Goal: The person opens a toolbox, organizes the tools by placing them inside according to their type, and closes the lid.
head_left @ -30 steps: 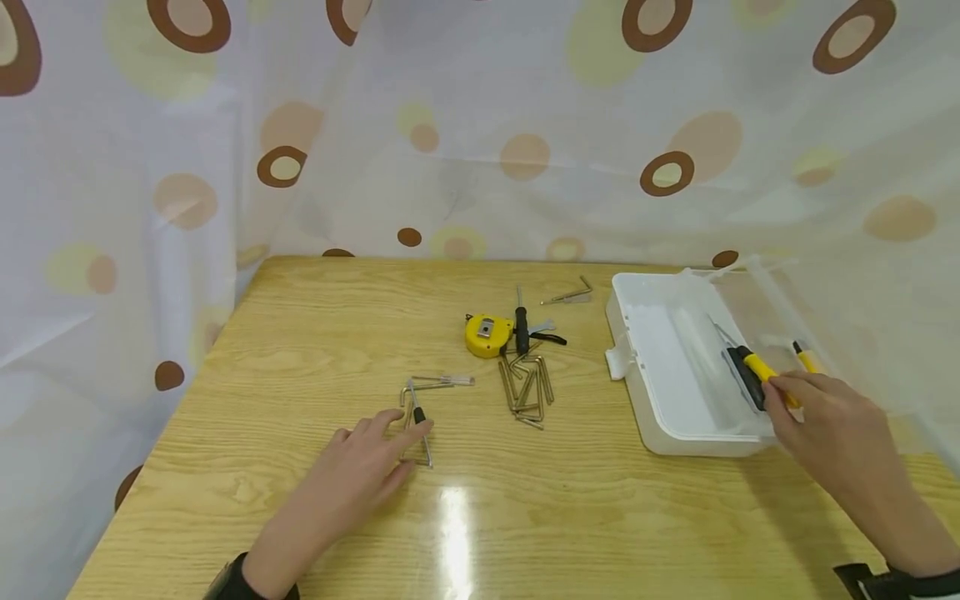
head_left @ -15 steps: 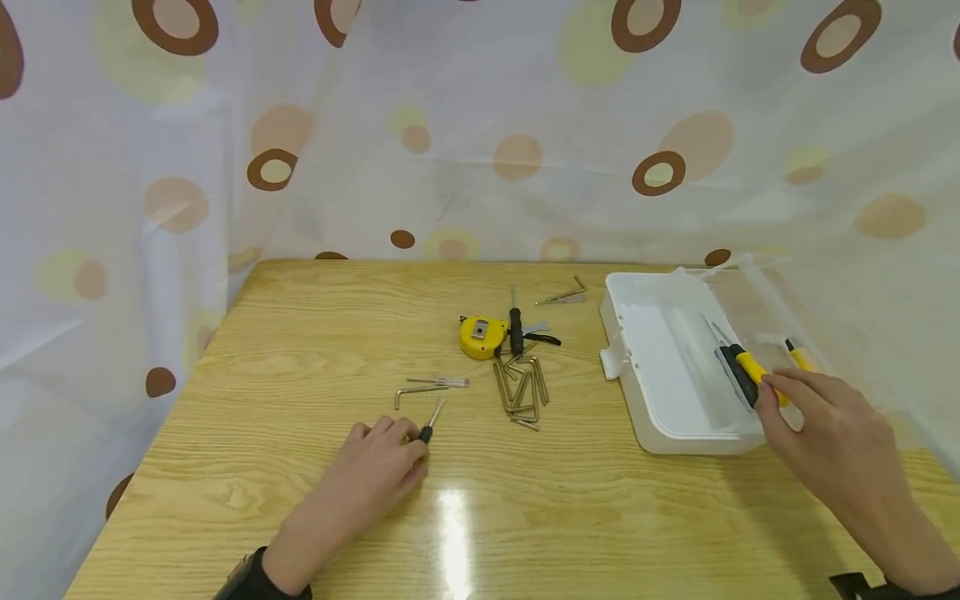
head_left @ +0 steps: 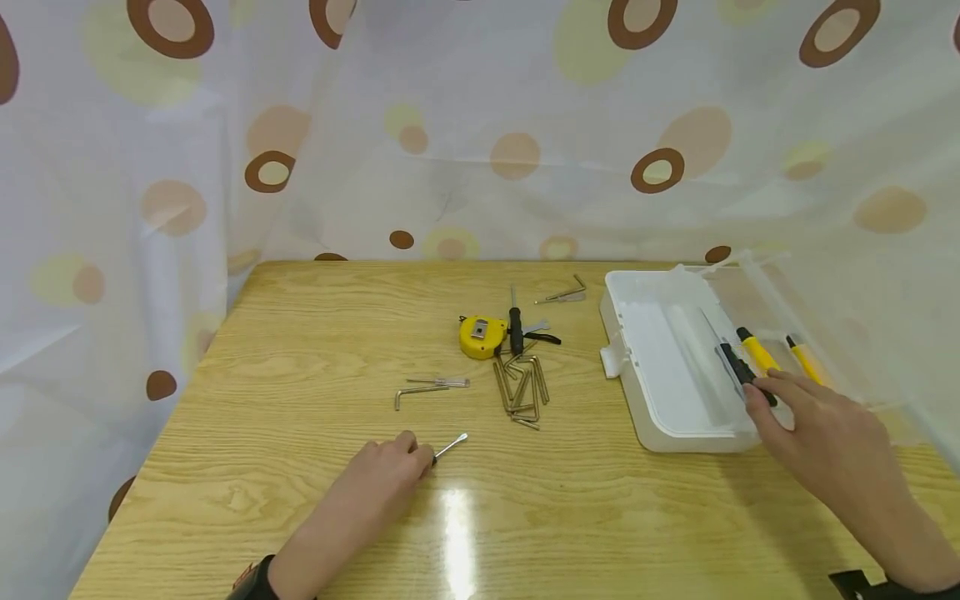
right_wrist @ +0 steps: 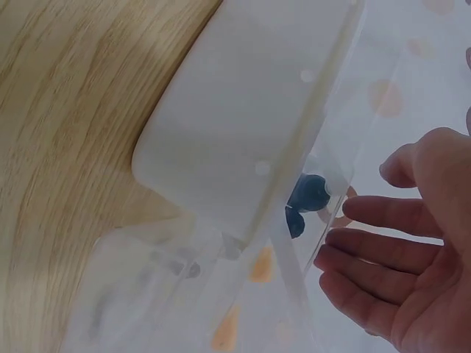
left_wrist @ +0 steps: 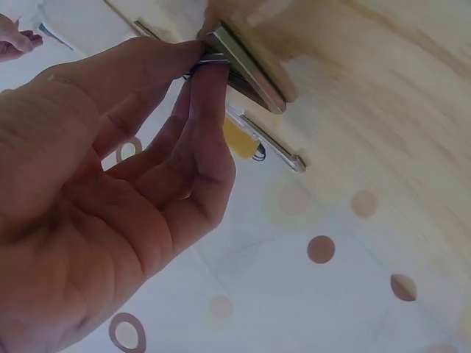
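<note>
1 box (head_left: 678, 392), 2 yellow-hdl tools (head_left: 759, 350), poss. 2 blk-hdl tools (head_left: 738, 364) by them, 1 tape meas. (head_left: 482, 337), 1 held screwdr. (head_left: 452, 446), 1 blk screwdr. (head_left: 516, 332), 2 clear-hdl screwdrs (head_left: 453, 382), 2 lone hex keys (head_left: 420, 390), 1 hex-key pile (head_left: 522, 387)

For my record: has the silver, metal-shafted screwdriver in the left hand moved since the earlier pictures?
Yes: the screwdriver moved right and toward the viewer, judged against the rounded yellow tape measure.

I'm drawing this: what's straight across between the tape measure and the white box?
In the head view: a black screwdriver beside the tape measure, a small grey piece and black strip, then bare table.
</note>
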Demonstrator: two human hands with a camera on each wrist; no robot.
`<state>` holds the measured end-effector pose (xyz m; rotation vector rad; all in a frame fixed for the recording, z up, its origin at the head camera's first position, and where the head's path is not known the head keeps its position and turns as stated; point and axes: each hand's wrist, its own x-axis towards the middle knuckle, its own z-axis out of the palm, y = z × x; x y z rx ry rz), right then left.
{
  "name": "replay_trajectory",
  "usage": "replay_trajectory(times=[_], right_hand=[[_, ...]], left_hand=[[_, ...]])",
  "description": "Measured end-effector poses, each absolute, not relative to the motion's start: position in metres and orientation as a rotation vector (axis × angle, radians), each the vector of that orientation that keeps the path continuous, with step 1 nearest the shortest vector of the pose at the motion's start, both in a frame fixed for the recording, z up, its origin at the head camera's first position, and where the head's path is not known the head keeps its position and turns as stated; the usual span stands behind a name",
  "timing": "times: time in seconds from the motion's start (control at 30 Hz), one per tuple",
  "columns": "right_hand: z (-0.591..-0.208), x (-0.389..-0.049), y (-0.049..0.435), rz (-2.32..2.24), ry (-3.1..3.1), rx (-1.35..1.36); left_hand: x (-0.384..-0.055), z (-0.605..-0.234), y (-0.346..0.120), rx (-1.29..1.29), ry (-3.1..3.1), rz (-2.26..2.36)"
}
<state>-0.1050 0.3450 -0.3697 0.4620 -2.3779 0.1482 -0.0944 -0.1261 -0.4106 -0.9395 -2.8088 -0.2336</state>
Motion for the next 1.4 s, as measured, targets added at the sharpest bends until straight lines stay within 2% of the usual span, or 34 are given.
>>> replay_trajectory(times=[0.23, 0.6, 0.8, 1.17, 1.4], right_hand=[[-0.362, -0.105, 0.331, 0.143, -2.255, 0.505], [-0.357, -0.094, 0.299, 0.204, -2.145, 0.643], [-0.360, -0.091, 0.281, 0.227, -2.075, 0.840], [-0.340, -0.074, 0.208, 0.421, -1.784, 1.355], [-0.340, -0.063, 0.188, 0.496, -1.723, 1.448]], left_hand=[[-0.096, -0.408, -0.128, -0.983, -2.761, -0.396], [-0.090, -0.395, -0.125, -1.042, -2.601, -0.291], [-0.087, -0.390, -0.122, -1.136, -2.368, -0.463], [-0.080, -0.370, -0.094, -1.423, -1.948, -0.848], [-0.072, -0.365, -0.081, -1.584, -1.806, -0.883]])
